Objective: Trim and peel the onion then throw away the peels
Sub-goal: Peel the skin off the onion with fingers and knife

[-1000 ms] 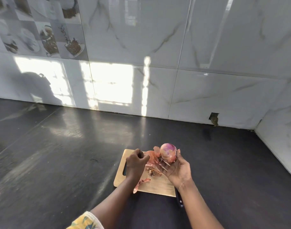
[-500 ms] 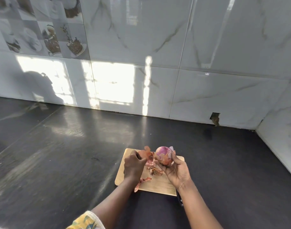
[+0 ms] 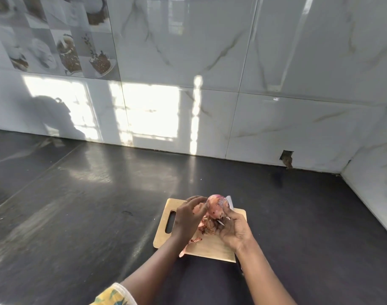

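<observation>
Step in hand: peeling. The onion [image 3: 216, 205] was held above the cutting board [image 3: 214, 249], not resting on it. The R hand [image 3: 234, 230] cupped it from below, fingers curled round the bulb. The L hand [image 3: 188, 216] had its fingers bent at the onion's left side, pinching a skin flap [image 3: 198, 211] as far as could be seen. Loose peels [image 3: 206, 230] lay on the board beneath.

Recommended:
- Grip firm w/o squeezing.
- Pull the flap off in one strip.
- Rotate the bulb between pulls.
- Work over the board so scraps miss the table [image 3: 100, 216].
</observation>
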`<state>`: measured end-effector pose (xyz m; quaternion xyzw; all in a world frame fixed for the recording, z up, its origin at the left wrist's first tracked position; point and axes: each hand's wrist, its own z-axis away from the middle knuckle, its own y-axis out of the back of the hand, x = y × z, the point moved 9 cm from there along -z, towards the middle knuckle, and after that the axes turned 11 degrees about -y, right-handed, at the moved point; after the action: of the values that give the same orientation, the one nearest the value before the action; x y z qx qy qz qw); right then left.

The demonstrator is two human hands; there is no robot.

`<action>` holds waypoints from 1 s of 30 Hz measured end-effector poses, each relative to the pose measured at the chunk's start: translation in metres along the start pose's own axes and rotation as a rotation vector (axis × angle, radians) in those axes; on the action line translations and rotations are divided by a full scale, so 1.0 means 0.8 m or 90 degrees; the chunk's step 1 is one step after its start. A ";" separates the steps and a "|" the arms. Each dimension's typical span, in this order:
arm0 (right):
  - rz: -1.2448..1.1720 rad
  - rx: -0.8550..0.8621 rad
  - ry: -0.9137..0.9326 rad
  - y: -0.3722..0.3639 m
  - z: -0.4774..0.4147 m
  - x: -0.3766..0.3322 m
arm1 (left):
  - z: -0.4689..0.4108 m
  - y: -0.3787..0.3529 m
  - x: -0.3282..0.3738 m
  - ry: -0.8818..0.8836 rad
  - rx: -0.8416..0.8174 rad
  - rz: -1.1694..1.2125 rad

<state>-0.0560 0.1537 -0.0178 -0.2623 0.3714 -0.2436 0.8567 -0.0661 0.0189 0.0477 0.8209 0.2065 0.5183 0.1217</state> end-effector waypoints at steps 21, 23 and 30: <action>0.024 -0.107 0.067 -0.028 0.009 -0.020 | 0.011 -0.035 -0.030 0.202 -0.063 0.413; 0.005 -0.108 0.064 -0.027 0.008 -0.016 | 0.011 -0.033 -0.036 0.212 -0.049 0.393; -0.056 -0.124 0.080 -0.025 0.007 -0.011 | 0.013 -0.022 -0.045 0.247 0.026 0.406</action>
<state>-0.0616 0.1459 0.0022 -0.3443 0.4344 -0.2598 0.7907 -0.0738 0.0179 0.0071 0.7328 -0.0298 0.6719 -0.1034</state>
